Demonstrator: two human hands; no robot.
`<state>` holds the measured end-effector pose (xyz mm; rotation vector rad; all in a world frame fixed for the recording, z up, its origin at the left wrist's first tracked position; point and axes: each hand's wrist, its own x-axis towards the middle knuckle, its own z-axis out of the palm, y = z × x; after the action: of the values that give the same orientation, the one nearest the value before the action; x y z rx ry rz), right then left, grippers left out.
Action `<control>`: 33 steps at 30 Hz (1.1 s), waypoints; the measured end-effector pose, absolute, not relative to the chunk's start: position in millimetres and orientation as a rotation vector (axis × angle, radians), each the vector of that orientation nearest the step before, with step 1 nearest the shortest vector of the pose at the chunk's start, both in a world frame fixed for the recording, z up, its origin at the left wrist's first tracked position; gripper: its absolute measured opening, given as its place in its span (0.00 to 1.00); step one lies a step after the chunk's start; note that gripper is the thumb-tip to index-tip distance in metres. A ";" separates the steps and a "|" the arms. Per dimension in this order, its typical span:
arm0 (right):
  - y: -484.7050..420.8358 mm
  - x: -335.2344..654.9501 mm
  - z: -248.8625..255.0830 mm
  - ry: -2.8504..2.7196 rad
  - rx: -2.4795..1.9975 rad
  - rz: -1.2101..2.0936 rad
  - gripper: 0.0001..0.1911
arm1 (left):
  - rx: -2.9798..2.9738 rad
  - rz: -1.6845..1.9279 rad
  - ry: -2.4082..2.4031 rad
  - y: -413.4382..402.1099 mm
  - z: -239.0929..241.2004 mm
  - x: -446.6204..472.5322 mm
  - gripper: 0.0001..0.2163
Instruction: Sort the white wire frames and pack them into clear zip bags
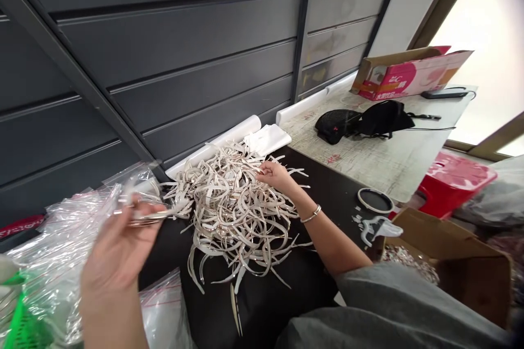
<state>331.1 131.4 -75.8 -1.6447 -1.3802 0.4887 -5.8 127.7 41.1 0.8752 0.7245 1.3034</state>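
Observation:
A large tangled pile of thin, curved whitish strips with shiny edges [233, 212] lies on the black tabletop [266, 305]. My left hand [123, 245], somewhat blurred, is raised left of the pile with its fingers closed around a small bunch of curved strips [149, 219]. At the upper right of the heap is my right hand [278, 177], its thumb and fingers pinched together on what looks like a curved strip; the fingertips are partly lost among the others. A few strips lie loose at the front of the pile.
Clear plastic bags [69, 234] cover the left side, beside a green basket [28, 316]. A white roll [241, 130] lies along the grey wall. At right are a tape roll [374, 200], an open carton [454, 240], a red stool [454, 177] and a black bag [364, 122].

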 end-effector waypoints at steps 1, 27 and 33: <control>126.6 327.3 -72.6 -1.362 -1.629 0.487 0.13 | 0.877 1.229 0.738 129.4 36.7 4.4 0.04; 43.9 213.0 -80.5 -1.685 -1.121 0.151 0.08 | 0.861 0.982 0.664 112.5 -44.4 55.0 0.06; 22.3 142.3 -102.5 -2.483 -0.649 0.410 0.10 | 0.621 1.222 0.609 132.8 -26.6 37.0 0.05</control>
<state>142.3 22.3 -102.5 -0.6490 -2.4834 0.4104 37.0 132.8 -26.6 0.6208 0.6095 1.2224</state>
